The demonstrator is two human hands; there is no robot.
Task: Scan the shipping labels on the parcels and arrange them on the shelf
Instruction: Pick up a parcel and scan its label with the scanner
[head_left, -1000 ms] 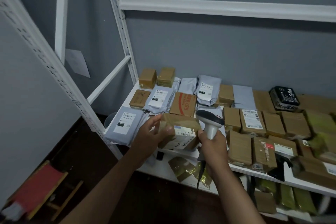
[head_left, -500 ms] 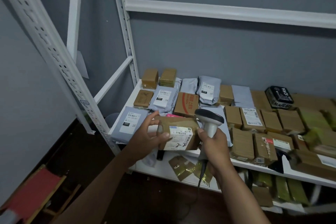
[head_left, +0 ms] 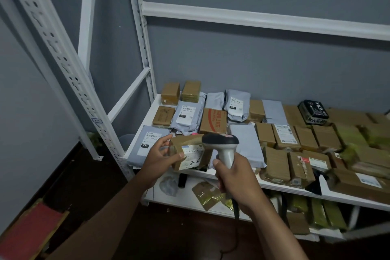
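My left hand (head_left: 159,157) grips a small brown cardboard parcel (head_left: 185,152) by its left end, white shipping label facing me, just above the front edge of the white shelf (head_left: 274,187). My right hand (head_left: 234,177) holds a grey handheld barcode scanner (head_left: 223,146) by its handle, its dark head over the parcel's right end. The scanner's cable hangs down below my right wrist. Several brown boxes and grey mailer bags lie flat across the shelf behind.
White slotted uprights (head_left: 63,63) of the rack stand at left, with a white crossbeam (head_left: 263,20) above. A lower shelf (head_left: 190,198) holds gold and brown packets. A black parcel (head_left: 314,110) lies at the back right. A red-topped stool (head_left: 31,232) sits on the dark floor at bottom left.
The parcel has tilted so its label faces up more, and the scanner head has come over its right end. The view has shifted slightly left and up.
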